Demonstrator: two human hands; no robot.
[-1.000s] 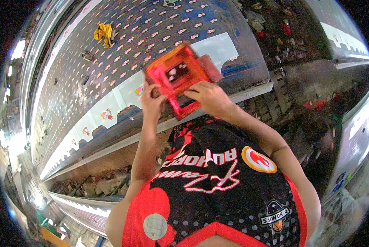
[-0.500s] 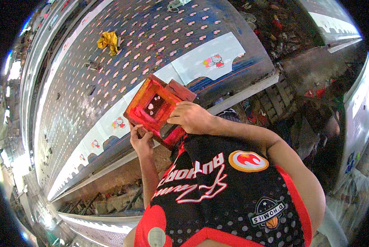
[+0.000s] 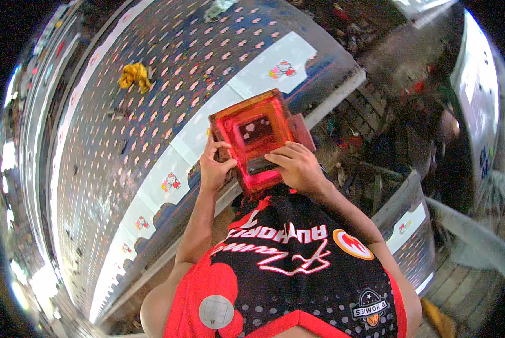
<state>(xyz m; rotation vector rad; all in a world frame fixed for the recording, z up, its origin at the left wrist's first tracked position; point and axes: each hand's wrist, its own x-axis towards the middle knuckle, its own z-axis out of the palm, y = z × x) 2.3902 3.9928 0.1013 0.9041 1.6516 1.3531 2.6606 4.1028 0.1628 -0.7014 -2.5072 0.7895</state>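
A small screen-printing frame [image 3: 247, 105], stained red and orange, is tilted up in front of my chest. Pale heart-like spots show in the dark window [image 3: 258, 130] at its middle. My left hand [image 3: 214, 169] is closed round the frame's left side, thumb on the near face. With its fingers over the near right part, my right hand [image 3: 300, 169] grips the frame beside a dark bar, perhaps a squeegee [image 3: 262, 165], lying inside. Whether those fingers also press on the bar I cannot tell. A reddish block [image 3: 302, 132] juts out at the frame's right side.
Beyond the frame a long printing table [image 3: 168, 101] carries rows of small marks. White cut pieces [image 3: 247, 76] with a cartoon print lie along its near edge. A crumpled yellow cloth [image 3: 134, 77] rests further back. Another table [image 3: 477, 96] stands at the right.
The frame has shifted right, away from over the table edge, and turned a little clockwise, with both hands still on it. My view and body have turned too.
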